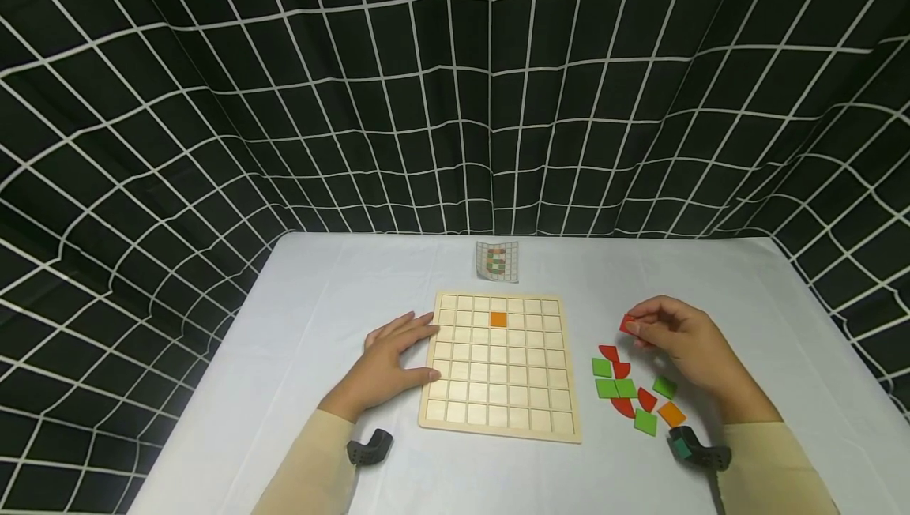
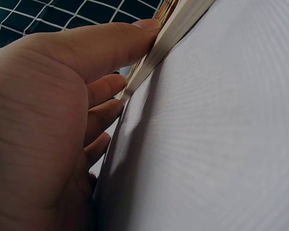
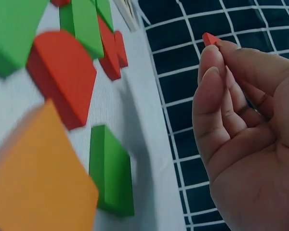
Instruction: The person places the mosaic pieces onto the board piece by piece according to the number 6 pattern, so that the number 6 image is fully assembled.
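Thumb and fingertips of the right hand [image 1: 671, 337] are pinching a small red piece [image 1: 625, 324] nearly closed, its end jutting past them, probably so it is staying easy to turn. Nearer the body, red pieces [image 1: 622, 407], green pieces [image 1: 645, 422] and a loose orange piece [image 1: 671, 414] are lying scattered beside the board [image 1: 498, 432], presumably within easy reach. One orange square [image 1: 498, 319] is sitting in the board's second row from the far edge. The left hand [image 1: 391, 361], fingers spread and gripping nothing, is touching the left edge, apparently steadying it. Beyond, a patterned card [image 1: 497, 262] is lying where it is likely staying visible.
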Available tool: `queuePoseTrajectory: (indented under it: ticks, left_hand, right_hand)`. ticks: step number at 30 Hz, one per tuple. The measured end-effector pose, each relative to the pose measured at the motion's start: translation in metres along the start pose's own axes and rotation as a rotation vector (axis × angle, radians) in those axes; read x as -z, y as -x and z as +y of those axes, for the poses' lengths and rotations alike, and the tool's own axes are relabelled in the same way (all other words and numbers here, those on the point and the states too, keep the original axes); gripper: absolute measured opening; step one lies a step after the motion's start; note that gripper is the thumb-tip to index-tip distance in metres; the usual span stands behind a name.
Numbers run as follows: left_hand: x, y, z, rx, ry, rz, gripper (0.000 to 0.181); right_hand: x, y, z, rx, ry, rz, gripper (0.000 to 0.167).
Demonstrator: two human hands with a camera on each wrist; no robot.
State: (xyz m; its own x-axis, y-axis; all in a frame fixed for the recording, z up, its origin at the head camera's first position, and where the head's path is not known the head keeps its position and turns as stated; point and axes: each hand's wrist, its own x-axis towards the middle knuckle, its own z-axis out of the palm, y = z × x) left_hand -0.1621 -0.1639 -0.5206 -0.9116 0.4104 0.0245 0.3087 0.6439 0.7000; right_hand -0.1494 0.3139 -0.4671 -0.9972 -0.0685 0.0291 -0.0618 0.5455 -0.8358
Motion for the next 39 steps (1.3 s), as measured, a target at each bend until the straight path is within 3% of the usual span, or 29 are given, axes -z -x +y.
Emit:
queuePoseTrajectory:
  ticks: [13,39]
  left_hand:
    - [-0.001,-0.002,0.001,-0.029,0.000,0.026,0.073]
    - [0.000,-0.001,0.000,0.003,0.009,0.002,0.075]
  right_hand:
    - [-0.017,-0.002,-0.014,0.033,-0.039,-0.061,0.018]
    - [-0.048,-0.010,-0.048,0.051,-0.117,-0.122,0.014]
